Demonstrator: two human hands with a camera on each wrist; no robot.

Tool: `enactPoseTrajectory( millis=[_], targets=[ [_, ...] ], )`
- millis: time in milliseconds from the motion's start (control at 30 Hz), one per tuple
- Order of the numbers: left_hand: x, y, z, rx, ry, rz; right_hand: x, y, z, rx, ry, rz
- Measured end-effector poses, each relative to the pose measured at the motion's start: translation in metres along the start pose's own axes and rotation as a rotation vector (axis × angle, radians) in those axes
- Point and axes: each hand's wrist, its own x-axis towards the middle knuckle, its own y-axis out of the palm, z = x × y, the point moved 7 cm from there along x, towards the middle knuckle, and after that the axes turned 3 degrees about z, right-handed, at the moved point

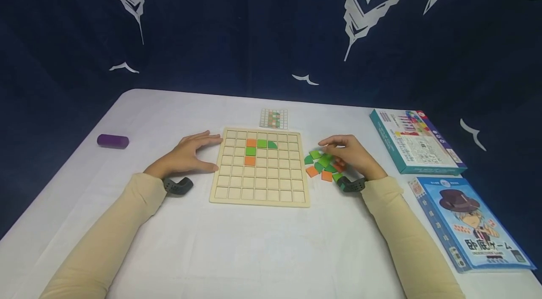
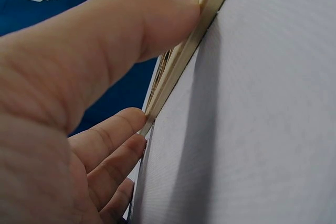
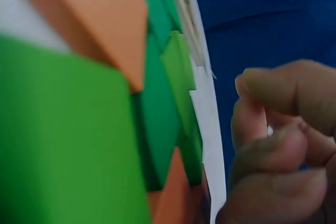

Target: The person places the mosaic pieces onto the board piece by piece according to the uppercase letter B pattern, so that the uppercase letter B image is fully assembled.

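A pale wooden grid board lies on the table with several orange and green tiles in its upper cells. My left hand rests at its left side, thumb and fingers spread and extended. In the left wrist view the thumb touches the board's edge. Right of the board lies a loose pile of orange, light green and dark green tiles. Over this pile hovers my right hand, its fingers loosely bent. The right wrist view shows no tile between those fingertips, above the blurred tiles.
A small card with a coloured grid pattern lies beyond the board. Two boxes stand on the right, a teal-edged one and a blue one with a hatted cartoon figure. At the far left is a purple cylinder.
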Motion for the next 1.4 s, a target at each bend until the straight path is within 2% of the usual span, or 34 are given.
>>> enactPoseTrajectory(
  millis=[167,300,433,600,1000,1400],
  targets=[
    [0.000,-0.001,0.001,-0.003,0.006,-0.005,0.008,0.002,0.003,-0.124,0.018,-0.004],
    [0.000,-0.001,0.000,-0.007,0.016,-0.009,0.014,0.005,0.005,-0.183,0.046,-0.001],
    [-0.001,-0.001,0.000,-0.008,0.016,-0.010,0.020,0.005,0.002,-0.190,0.080,-0.023],
    [0.000,-0.001,0.000,-0.003,0.009,-0.008,0.021,0.004,0.001,-0.190,0.079,-0.050],
    [0.000,0.000,0.002,-0.013,0.010,-0.003,0.023,0.007,0.003,-0.215,0.069,0.034],
    [0.000,0.000,0.001,-0.022,0.016,-0.007,0.021,0.005,0.001,-0.213,0.078,-0.021]
  ],
)
